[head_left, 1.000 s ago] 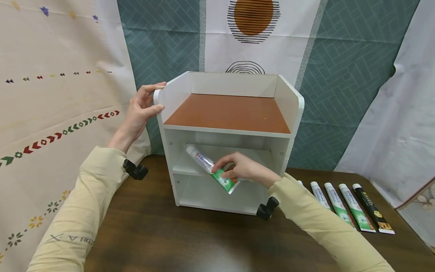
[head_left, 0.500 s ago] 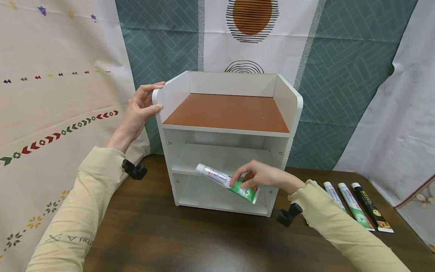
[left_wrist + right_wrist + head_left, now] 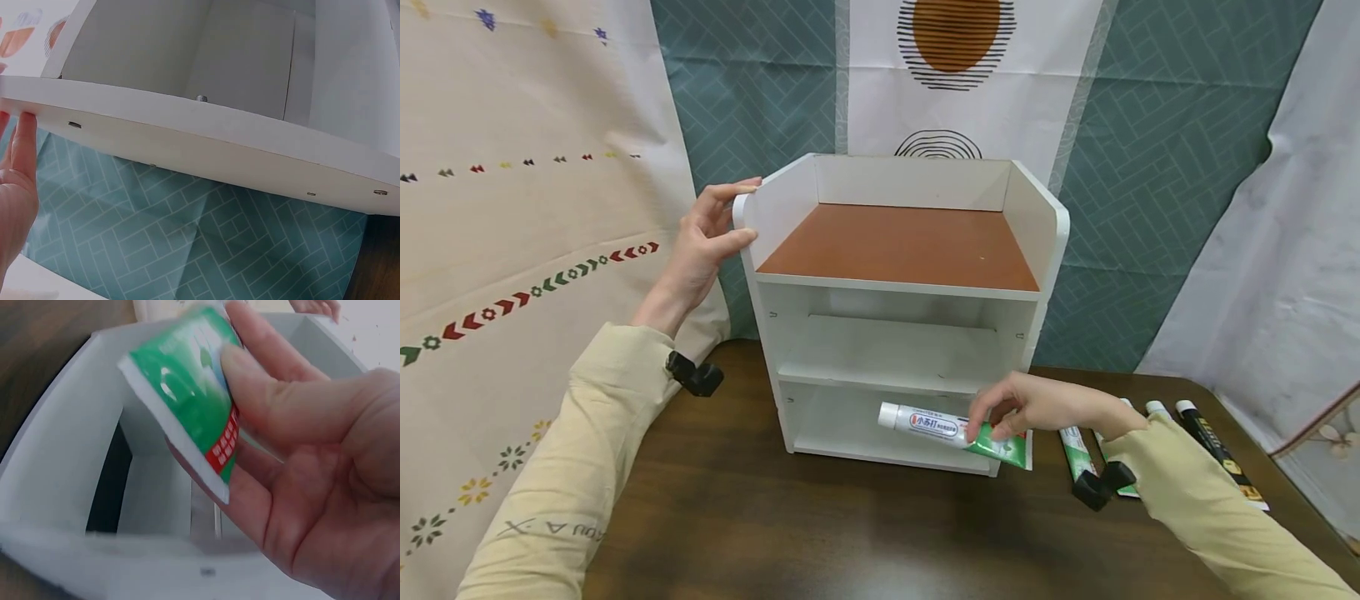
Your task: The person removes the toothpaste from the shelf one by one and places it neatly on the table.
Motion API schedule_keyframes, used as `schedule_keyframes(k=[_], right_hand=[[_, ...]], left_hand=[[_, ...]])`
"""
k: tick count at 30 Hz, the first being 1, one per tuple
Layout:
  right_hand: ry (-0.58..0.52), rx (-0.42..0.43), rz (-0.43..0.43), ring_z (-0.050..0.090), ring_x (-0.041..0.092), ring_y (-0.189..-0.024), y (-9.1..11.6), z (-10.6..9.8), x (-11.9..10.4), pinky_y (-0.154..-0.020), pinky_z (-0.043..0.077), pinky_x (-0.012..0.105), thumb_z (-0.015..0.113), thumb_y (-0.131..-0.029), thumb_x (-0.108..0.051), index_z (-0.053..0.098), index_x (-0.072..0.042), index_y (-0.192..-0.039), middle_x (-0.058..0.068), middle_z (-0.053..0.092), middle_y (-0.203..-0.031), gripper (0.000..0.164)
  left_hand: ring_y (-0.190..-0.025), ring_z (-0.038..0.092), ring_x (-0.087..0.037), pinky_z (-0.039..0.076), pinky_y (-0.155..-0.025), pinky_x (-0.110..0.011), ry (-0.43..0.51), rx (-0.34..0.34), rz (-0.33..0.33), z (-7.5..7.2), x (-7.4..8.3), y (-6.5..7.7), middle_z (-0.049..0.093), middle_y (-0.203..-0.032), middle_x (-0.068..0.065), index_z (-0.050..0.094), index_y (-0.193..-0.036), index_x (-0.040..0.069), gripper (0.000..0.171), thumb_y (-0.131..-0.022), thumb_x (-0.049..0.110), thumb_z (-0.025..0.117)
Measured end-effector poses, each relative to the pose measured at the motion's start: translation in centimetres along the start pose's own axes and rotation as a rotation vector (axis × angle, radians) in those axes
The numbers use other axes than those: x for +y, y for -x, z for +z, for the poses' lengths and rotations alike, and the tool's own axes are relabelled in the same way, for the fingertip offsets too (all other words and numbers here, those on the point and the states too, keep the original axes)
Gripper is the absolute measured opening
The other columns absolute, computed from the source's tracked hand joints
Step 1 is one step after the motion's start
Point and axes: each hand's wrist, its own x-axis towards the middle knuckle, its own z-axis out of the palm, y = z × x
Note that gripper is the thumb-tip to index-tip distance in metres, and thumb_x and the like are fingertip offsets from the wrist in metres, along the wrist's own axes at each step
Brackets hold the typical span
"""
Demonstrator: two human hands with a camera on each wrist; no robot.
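My left hand [image 3: 700, 237] holds the upper left side panel of a small white shelf unit [image 3: 898, 283], thumb at the front edge and fingers behind it. In the left wrist view, fingers [image 3: 24, 150] touch the panel's outer face. A white and green toothpaste tube [image 3: 932, 423] hangs in front of the lower compartment, cap pointing left. My right hand [image 3: 1048, 404] pinches it near its flat end. The right wrist view shows the tube's green end [image 3: 187, 387] between thumb and fingers. The shelf's brown top [image 3: 902, 246] and middle board [image 3: 895, 354] bear nothing.
On the dark wooden table [image 3: 775, 525], to the right, lie several white and green toothpaste tubes [image 3: 1077, 454], partly hidden by my right arm. A black tube [image 3: 1217, 454] lies at their far right. Patterned cloths [image 3: 1180, 167] hang behind and at the sides.
My right hand has moved right and slightly down with the toothpaste tube, out from the middle board's front. The tube has turned from steeply slanted to nearly level. My left hand stays put.
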Motion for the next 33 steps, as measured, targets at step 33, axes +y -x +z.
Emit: schedule_keyframes(k=[33], right_hand=[[0.04,0.133,-0.024,0.053,0.013,-0.094,16.0,-1.4,5.7,-0.067,0.046,0.028,0.054,-0.083,0.01,0.063,-0.006,-0.106,0.01,0.058,-0.109,0.029]], left_hand=[[-0.118,0.038,-0.028,0.043,-0.08,-0.028,-0.023,0.012,-0.006,0.0,0.0,0.2,0.036,-0.137,-0.009,0.056,-0.118,0.011,0.042,-0.081,-0.01,0.056]])
